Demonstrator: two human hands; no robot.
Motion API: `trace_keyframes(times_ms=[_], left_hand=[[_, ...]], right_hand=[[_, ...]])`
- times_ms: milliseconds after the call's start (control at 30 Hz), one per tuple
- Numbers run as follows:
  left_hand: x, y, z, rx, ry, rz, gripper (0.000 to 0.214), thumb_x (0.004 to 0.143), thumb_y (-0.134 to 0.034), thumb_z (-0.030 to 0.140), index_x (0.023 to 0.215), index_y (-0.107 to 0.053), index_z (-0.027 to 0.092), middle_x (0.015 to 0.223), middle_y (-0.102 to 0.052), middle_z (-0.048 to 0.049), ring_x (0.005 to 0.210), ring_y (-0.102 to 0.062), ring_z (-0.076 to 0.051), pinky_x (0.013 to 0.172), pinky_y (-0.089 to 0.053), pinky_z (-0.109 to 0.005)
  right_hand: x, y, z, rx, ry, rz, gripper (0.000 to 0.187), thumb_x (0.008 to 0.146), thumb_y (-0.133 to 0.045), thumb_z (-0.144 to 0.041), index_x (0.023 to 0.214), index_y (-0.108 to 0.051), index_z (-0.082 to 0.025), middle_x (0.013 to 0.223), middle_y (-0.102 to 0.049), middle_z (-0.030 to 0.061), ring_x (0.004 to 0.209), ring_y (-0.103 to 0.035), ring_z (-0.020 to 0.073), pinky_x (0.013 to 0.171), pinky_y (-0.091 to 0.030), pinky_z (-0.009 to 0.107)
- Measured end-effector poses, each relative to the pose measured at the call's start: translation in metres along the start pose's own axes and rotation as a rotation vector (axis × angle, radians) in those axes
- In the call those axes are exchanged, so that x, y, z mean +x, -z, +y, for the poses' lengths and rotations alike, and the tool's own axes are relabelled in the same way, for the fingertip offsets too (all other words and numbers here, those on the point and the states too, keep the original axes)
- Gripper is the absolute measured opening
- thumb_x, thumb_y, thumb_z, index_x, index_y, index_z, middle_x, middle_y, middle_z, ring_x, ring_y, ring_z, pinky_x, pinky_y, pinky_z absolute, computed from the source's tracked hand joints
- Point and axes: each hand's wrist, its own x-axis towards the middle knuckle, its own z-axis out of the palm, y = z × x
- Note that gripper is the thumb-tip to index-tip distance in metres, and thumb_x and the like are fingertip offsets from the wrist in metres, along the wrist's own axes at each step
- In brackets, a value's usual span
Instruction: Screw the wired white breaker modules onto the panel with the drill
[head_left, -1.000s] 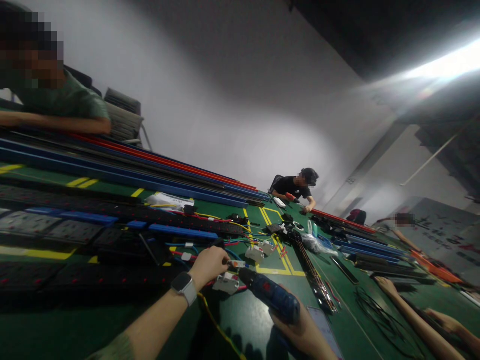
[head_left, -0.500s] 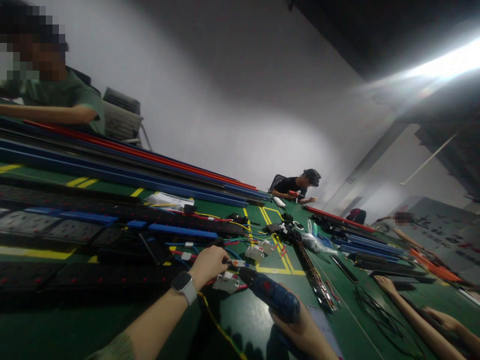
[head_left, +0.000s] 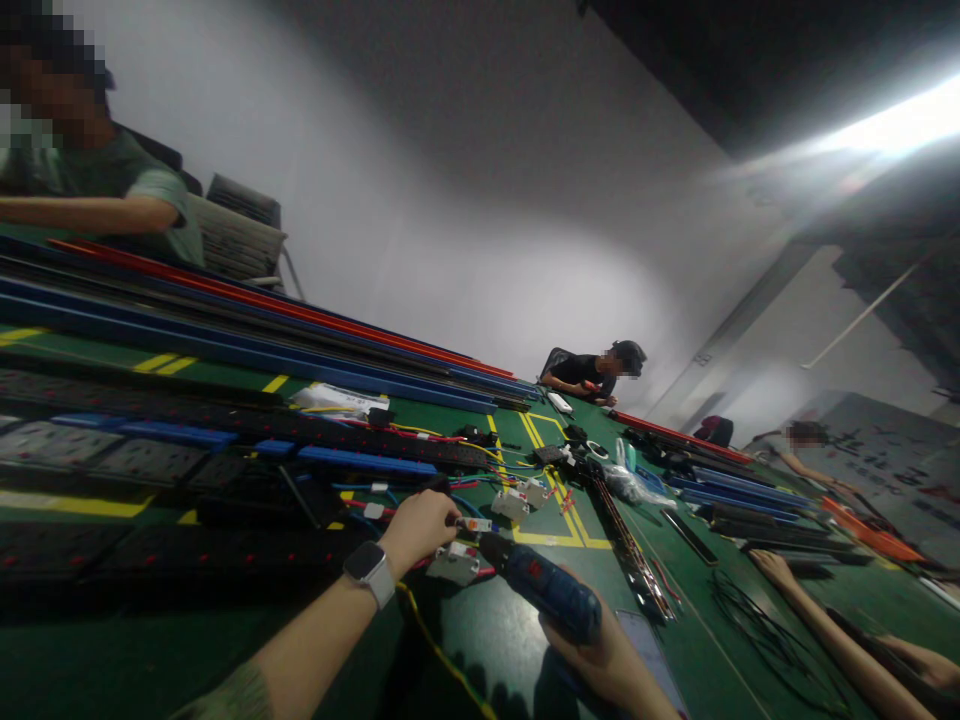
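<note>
My left hand point(head_left: 421, 522), with a watch on its wrist, is closed on a small white module point(head_left: 474, 524) with an orange mark. Wires run close by that hand, partly hidden behind it. My right hand point(head_left: 592, 645) grips a blue cordless drill point(head_left: 551, 595). Its dark nose points at the white module, and I cannot tell whether the bit touches it. Just below lies a white circuit breaker point(head_left: 454, 565) with wires on it. More white breakers point(head_left: 521, 497) rest a little further off. A yellow-green wire point(head_left: 442, 650) trails down toward me.
Black power strips point(head_left: 187, 550) lie along the left of the green table point(head_left: 517, 650). Behind them are long blue rails point(head_left: 225, 340) and a red rail point(head_left: 300, 310). Bare metal strips point(head_left: 634, 550), a phone point(head_left: 649, 650) and black cable point(head_left: 765, 620) lie right. Other people's arms point(head_left: 832, 630) reach in there.
My hands, the drill and the module stay almost in place. The person at the far left has shifted slightly left, and the person at the far end has lowered a hand.
</note>
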Motion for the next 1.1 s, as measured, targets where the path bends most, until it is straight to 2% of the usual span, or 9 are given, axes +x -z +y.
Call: trace_keyframes(times_ms=[133,300,533,733,1100], left_hand=[[0.0006,-0.0022,-0.0019,0.008,-0.017,0.017,0.023,0.081,-0.064,0.034,0.097,-0.081,0.032,0.093,-0.078,-0.0053,0.093,-0.070,-0.023,0.083,-0.048,-0.028],[0.0009,-0.0041,-0.0031,0.014,-0.027,0.031,0.023,0.081,-0.063,0.033,0.097,-0.081,0.032,0.092,-0.078,-0.0052,0.092,-0.070,-0.024,0.081,-0.048,-0.029],[0.0003,-0.0037,-0.0037,0.006,-0.026,0.018,0.024,0.080,-0.064,0.032,0.097,-0.081,0.032,0.093,-0.078,-0.0052,0.093,-0.070,-0.024,0.080,-0.048,-0.028],[0.0015,-0.0064,-0.0052,0.014,-0.037,0.037,0.023,0.081,-0.063,0.034,0.097,-0.080,0.032,0.094,-0.078,-0.0044,0.093,-0.070,-0.024,0.080,-0.048,-0.029],[0.0012,-0.0052,-0.0038,0.022,-0.041,0.024,0.024,0.082,-0.062,0.034,0.097,-0.081,0.033,0.091,-0.078,-0.0046,0.091,-0.071,-0.024,0.077,-0.048,-0.029]], right_hand=[[0.0003,0.0005,-0.0002,0.001,-0.003,-0.052,0.047,0.081,-0.070,-0.032,0.127,-0.059,-0.028,0.120,-0.073,0.0054,0.106,-0.071,0.0259,0.093,-0.057,0.032],[-0.0019,-0.0011,0.0050,-0.008,-0.016,-0.003,0.059,0.079,-0.073,-0.033,0.134,-0.054,-0.026,0.122,-0.072,0.0071,0.109,-0.070,0.0269,0.096,-0.056,0.035],[0.0001,-0.0005,0.0000,0.003,-0.021,-0.054,0.052,0.082,-0.070,-0.032,0.131,-0.055,-0.027,0.118,-0.073,0.0063,0.105,-0.071,0.0258,0.096,-0.056,0.034],[-0.0010,-0.0003,0.0029,-0.017,-0.008,-0.043,0.055,0.081,-0.071,-0.031,0.133,-0.054,-0.027,0.123,-0.071,0.0072,0.110,-0.069,0.0268,0.097,-0.055,0.035],[-0.0033,-0.0012,0.0045,-0.018,0.021,-0.030,0.055,0.081,-0.071,-0.029,0.133,-0.054,-0.027,0.120,-0.072,0.0075,0.106,-0.071,0.0263,0.094,-0.057,0.035]])
